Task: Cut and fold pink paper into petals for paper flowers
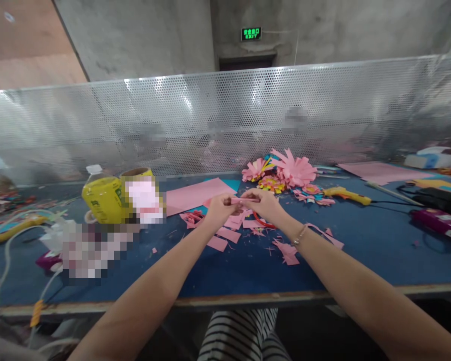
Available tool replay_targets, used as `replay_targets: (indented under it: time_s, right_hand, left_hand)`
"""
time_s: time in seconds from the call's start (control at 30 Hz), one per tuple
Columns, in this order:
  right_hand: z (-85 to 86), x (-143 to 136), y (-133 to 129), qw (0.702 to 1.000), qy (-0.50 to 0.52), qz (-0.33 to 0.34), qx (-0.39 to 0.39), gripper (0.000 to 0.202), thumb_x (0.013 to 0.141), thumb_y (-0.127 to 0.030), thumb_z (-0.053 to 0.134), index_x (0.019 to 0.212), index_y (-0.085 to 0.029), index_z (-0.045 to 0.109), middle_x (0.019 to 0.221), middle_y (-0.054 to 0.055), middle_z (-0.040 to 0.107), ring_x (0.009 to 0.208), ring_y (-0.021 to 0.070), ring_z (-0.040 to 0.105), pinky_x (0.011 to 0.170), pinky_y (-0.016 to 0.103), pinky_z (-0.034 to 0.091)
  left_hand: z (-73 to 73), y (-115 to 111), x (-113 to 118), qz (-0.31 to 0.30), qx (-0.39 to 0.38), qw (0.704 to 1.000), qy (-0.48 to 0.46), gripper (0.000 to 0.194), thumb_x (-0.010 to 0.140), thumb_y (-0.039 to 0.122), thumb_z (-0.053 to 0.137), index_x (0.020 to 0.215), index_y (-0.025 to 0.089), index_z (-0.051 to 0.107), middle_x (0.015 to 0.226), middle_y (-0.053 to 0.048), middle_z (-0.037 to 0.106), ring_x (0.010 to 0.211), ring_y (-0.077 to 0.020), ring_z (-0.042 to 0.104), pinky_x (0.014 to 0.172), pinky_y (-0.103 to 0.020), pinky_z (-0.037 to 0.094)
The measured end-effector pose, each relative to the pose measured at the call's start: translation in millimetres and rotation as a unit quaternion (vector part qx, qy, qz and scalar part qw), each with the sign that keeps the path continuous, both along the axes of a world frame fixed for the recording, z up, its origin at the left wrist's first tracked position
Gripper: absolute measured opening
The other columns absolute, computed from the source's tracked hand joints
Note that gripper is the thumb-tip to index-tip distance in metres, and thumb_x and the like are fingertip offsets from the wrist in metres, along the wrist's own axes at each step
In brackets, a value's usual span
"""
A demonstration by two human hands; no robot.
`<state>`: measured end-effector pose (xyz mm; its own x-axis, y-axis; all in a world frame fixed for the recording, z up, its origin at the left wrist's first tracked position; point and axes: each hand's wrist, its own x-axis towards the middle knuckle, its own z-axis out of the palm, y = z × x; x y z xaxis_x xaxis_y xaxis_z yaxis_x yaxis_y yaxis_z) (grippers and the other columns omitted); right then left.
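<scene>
Over the middle of the table, my left hand [221, 208] and my right hand [262, 201] meet fingertip to fingertip. Both are closed on a small piece of pink paper [239, 200], pinched between thumbs and fingers. Below them lie cut pink paper rectangles [228, 234] and thin scraps. A red handle loop [263, 221], perhaps of scissors, shows beneath my right hand. Fringed pink scraps [286, 252] lie near my right wrist. Behind my hands, a large pink paper sheet [195, 194] overlaps a blue sheet. Paper flowers [291, 169] in pink, yellow and blue are piled just beyond my right hand.
A yellow-labelled bottle [104, 198] and a yellow cylinder [137, 173] stand at left. A yellow glue gun [348, 195] lies right of the flowers, its cord running right. A purple box [441, 224] sits at far right. A perforated metal screen [195, 120] closes the table's back.
</scene>
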<state>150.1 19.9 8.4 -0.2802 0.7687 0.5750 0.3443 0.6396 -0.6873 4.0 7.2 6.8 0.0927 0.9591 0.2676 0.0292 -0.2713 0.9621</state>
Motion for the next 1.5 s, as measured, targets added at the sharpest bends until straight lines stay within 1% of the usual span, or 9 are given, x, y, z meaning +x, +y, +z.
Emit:
replay_targets:
  time_s: [0.33,0.43,0.6,0.77,0.93,1.03,1.2,1.4,1.5]
  right_hand:
    - [3.3,1,0,0.999,0.017,0.000,-0.032,0.013,0.063,-0.025,0.057,0.059,-0.013,0.060,0.058,0.001,0.059,0.055,0.0104,0.050,0.052,0.022,0.038]
    - [2.2,2,2,0.998,0.025,0.016,-0.050,0.013,0.061,-0.027,0.059,0.059,-0.015,0.062,0.058,0.001,0.060,0.055,0.0111,0.051,0.052,0.022,0.037]
    - [0.0,3,6,0.997,0.031,0.028,-0.066,0.014,0.059,-0.030,0.061,0.059,-0.015,0.064,0.058,0.000,0.060,0.056,0.0115,0.051,0.054,0.023,0.038]
    - [0.1,6,11,0.991,0.066,0.049,-0.105,0.017,0.057,-0.031,0.064,0.063,-0.016,0.065,0.062,0.001,0.062,0.059,0.0113,0.052,0.057,0.024,0.041]
    - [-0.7,8,15,0.955,0.181,0.073,-0.224,0.019,0.048,-0.028,0.069,0.059,-0.015,0.062,0.054,-0.001,0.057,0.049,0.0086,0.050,0.053,0.024,0.043]
    - [-1.9,18,22,0.939,0.232,0.071,-0.245,0.021,0.046,-0.028,0.070,0.055,-0.014,0.059,0.053,-0.001,0.056,0.050,0.0087,0.051,0.054,0.025,0.044]
    - [-1.8,33,32,0.932,0.292,0.015,-0.216,0.022,0.045,-0.027,0.071,0.056,-0.014,0.057,0.054,-0.001,0.056,0.051,0.0074,0.051,0.054,0.022,0.044]
    - [-5.1,0,13,0.922,0.233,0.121,-0.283,0.025,0.051,-0.032,0.069,0.067,-0.015,0.059,0.064,0.002,0.062,0.063,0.0120,0.059,0.058,0.023,0.046]
    - [-10.4,-12,9,0.942,0.211,0.101,-0.242,0.023,0.053,-0.031,0.068,0.066,-0.015,0.058,0.063,0.002,0.062,0.060,0.0111,0.058,0.057,0.023,0.047]
  left_hand:
    - [-4.1,2,0,-0.037,-0.001,0.999,0.028,0.023,0.053,0.021,0.066,0.071,0.012,0.056,0.051,0.003,0.055,0.050,-0.0121,0.058,0.055,-0.027,0.049]
    - [-7.4,2,-3,-0.041,0.063,0.994,0.085,0.019,0.059,0.027,0.062,0.071,0.013,0.056,0.056,0.001,0.055,0.053,-0.0118,0.057,0.054,-0.025,0.047]
    - [-7.8,1,-7,0.006,0.160,0.975,0.154,0.017,0.069,0.031,0.051,0.066,0.016,0.060,0.058,0.000,0.053,0.059,-0.0104,0.051,0.056,-0.020,0.044]
    - [-0.3,2,-7,-0.008,0.111,0.989,0.097,0.020,0.067,0.033,0.051,0.062,0.015,0.059,0.055,0.002,0.047,0.054,-0.0093,0.046,0.056,-0.022,0.046]
    - [4.1,5,-11,0.005,0.096,0.994,0.053,0.022,0.062,0.030,0.057,0.047,0.015,0.051,0.046,0.004,0.035,0.047,-0.0064,0.037,0.052,-0.020,0.045]
    - [2.2,14,-19,0.004,0.058,0.998,-0.001,0.019,0.060,0.032,0.058,0.054,0.014,0.055,0.047,0.004,0.040,0.045,-0.0066,0.041,0.051,-0.023,0.047]
    - [-3.5,27,-29,0.053,0.022,0.992,-0.109,0.026,0.055,0.036,0.063,0.062,0.012,0.057,0.054,0.001,0.052,0.049,-0.0091,0.051,0.053,-0.025,0.048]
    - [-6.2,13,-12,0.052,0.024,0.991,-0.119,0.026,0.055,0.036,0.062,0.053,0.013,0.052,0.048,0.004,0.043,0.048,-0.0065,0.044,0.059,-0.027,0.050]
    - [-8.9,11,-8,0.069,0.032,0.993,-0.092,0.026,0.059,0.037,0.057,0.050,0.013,0.050,0.045,0.004,0.042,0.048,-0.0071,0.044,0.058,-0.025,0.048]
